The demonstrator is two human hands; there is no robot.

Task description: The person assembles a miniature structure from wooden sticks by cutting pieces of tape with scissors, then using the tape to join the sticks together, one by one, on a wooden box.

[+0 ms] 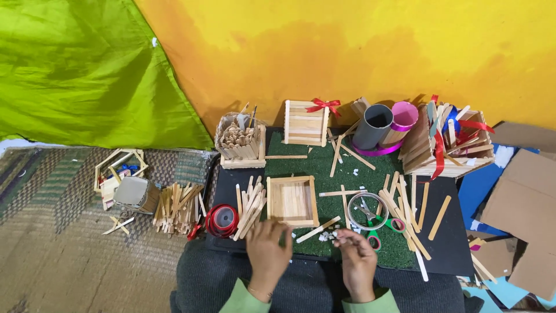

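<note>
Left hand (267, 246): grip loosely curled, empty, touching near edge of square stick tray (292, 201). Right hand (354, 255): grip pinched narrow, contents too small to tell; white scraps (328, 236) just left. Best steadied before placing.

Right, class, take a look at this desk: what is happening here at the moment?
A person sits at a mat of green turf strewn with craft sticks. Both hands are near its front edge: the left hand rests just below a shallow square stick tray, and the right hand pinches something small beside tiny white scraps. Scissors and a red ribbon spool lie alongside.
</note>
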